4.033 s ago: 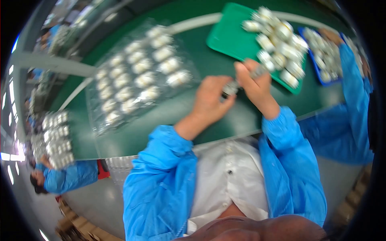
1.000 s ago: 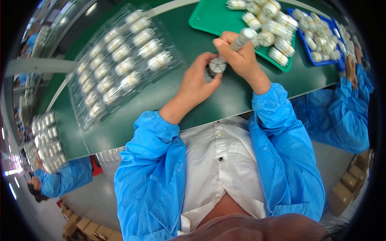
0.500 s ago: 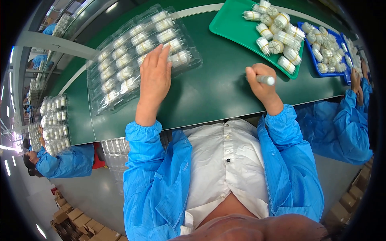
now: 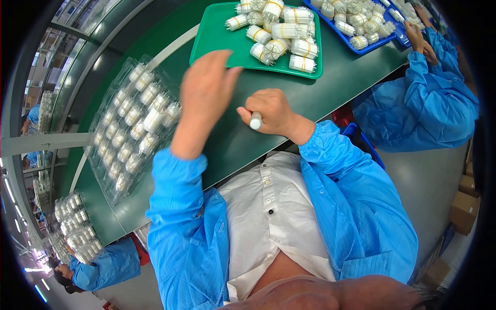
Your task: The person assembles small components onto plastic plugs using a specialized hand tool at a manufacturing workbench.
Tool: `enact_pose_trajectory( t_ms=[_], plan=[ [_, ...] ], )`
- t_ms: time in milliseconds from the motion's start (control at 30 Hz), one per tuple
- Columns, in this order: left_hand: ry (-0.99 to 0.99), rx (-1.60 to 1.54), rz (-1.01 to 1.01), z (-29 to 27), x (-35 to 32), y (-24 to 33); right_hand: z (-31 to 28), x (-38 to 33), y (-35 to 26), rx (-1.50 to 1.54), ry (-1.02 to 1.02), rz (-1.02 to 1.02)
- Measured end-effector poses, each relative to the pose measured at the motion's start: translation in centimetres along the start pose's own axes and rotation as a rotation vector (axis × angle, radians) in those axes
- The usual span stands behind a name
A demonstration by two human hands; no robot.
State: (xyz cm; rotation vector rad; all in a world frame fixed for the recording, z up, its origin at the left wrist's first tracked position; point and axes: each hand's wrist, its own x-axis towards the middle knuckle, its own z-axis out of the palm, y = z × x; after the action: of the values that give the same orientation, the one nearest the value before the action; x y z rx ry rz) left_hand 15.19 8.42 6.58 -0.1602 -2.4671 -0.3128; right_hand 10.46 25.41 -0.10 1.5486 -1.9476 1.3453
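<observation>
My left hand [image 4: 209, 85], a little blurred, is raised over the green bench between a clear plastic tray and a green tray [image 4: 199, 44]. Its thumb stands apart from the fingers, and nothing shows in it. White cylindrical bundles with yellow bands [image 4: 300, 63] lie heaped in the green tray, just beyond that hand. Similar bundles sit in rows in the clear plastic tray [image 4: 106, 188] on the left. My right hand [image 4: 274, 111] is closed around a slim grey stick with a round white end [image 4: 256, 121], pen-like; most of it is hidden in the fist.
At the upper right, a blue tray [image 4: 363, 50] holds more white bundles, beside a co-worker in a blue smock [image 4: 392, 111]. More filled clear trays [image 4: 77, 225] stand at the far left, near another person [image 4: 106, 266]. Cardboard boxes [image 4: 463, 211] are at the right.
My view has turned, shifting the trays leftward. My left hand has left the bundles in the clear tray and moved toward the green tray. My right hand still grips the stick, closer to my left.
</observation>
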Motion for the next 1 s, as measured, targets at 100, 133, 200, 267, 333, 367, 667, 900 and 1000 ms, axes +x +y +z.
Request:
enact_pose_trajectory(
  t_ms=[100,133,200,267,333,367,667,900,1000],
  plan=[
    [-0.064,-0.139,-0.126,6.2,3.4,2.4,0.1,-0.2,0.1,0.045,0.020,-0.001],
    [-0.061,-0.138,-0.127,7.3,4.0,2.3,0.1,-0.1,0.2,0.076,0.047,0.026],
    [-0.193,-0.204,-0.156,8.9,4.6,2.1,-0.1,-0.2,0.4,0.089,0.072,0.049],
    [-0.091,-0.224,-0.064,8.4,4.2,1.7,-0.6,-0.5,0.7,0.099,0.097,0.081],
    [0.160,-0.258,-0.016,5.8,2.7,1.5,-1.2,-0.7,1.3,0.118,0.175,0.182],
    [0.155,-0.259,-0.020,4.1,1.5,1.4,-1.4,-0.9,1.6,0.184,0.178,0.277],
    [-0.137,-0.469,-0.366,0.9,-7.7,0.6,-0.7,4.0,-0.1,0.515,0.239,0.471],
    [-0.134,-0.520,-0.393,0.9,-8.2,0.2,1.3,5.6,0.3,0.482,-0.007,0.376],
    [-0.096,-0.491,-0.335,1.4,-8.6,-0.1,1.8,5.7,0.3,0.491,-0.015,0.453]
  ],
)
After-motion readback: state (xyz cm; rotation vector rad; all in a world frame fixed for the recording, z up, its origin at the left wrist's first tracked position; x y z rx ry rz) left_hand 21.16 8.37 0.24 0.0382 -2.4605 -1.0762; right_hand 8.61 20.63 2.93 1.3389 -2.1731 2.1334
